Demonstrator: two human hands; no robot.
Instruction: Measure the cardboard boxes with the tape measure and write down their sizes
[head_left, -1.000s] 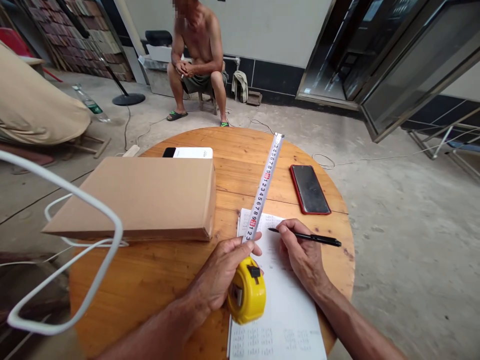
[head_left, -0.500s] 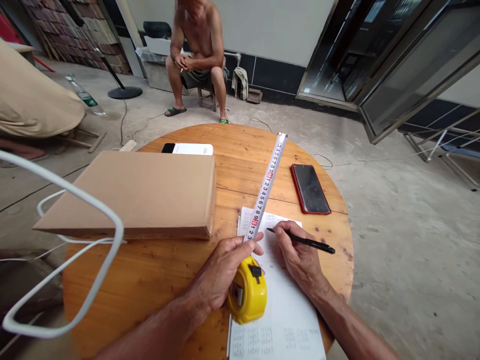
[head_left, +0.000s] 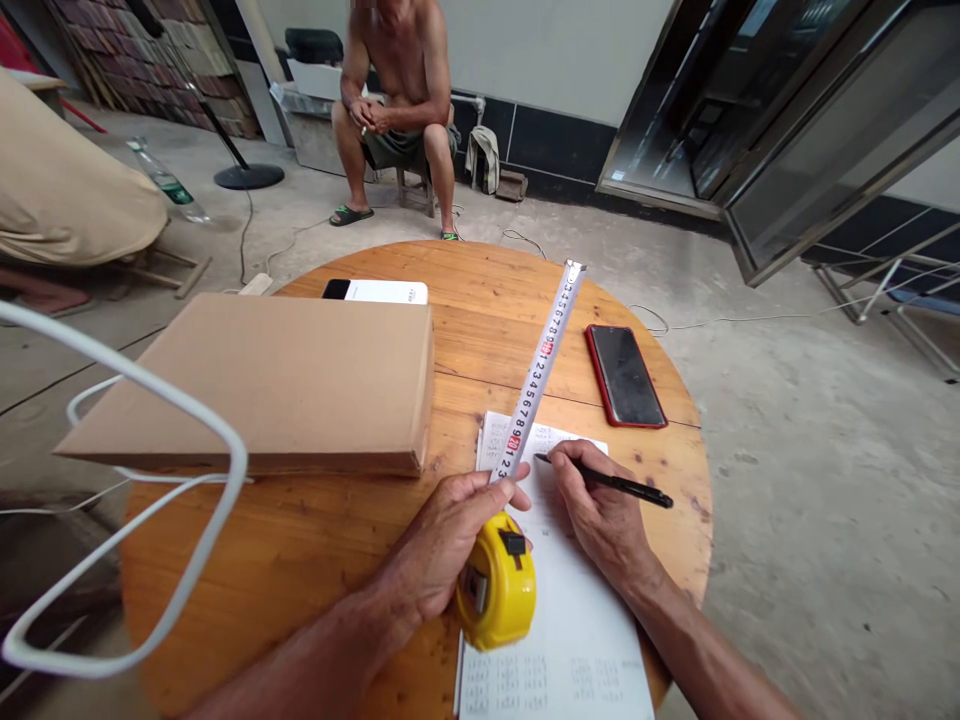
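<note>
My left hand (head_left: 454,535) is closed on a yellow tape measure (head_left: 504,595). Its white blade (head_left: 541,362) stretches away from me over the table, with the number 20 marked in red just beyond my fingers. My thumb and fingers pinch the blade near its case. A black pen (head_left: 626,487) is gripped in my right hand (head_left: 600,510), its tip pointing left at the upper part of the paper sheets (head_left: 566,610). Rows of handwriting cover the top and bottom of the top sheet. The tape measure's case overlaps the sheets' left side.
On the round wooden table (head_left: 300,590) are a cardboard box (head_left: 277,385), a white-and-black device (head_left: 382,291) behind it and a red-cased phone (head_left: 625,375). A white cable (head_left: 217,520) loops at left. Across the table a person (head_left: 397,90) sits on a stool.
The blade's far end has shifted slightly right. Both hands keep their grips, and the pen stays at nearly the same spot over the paper.
</note>
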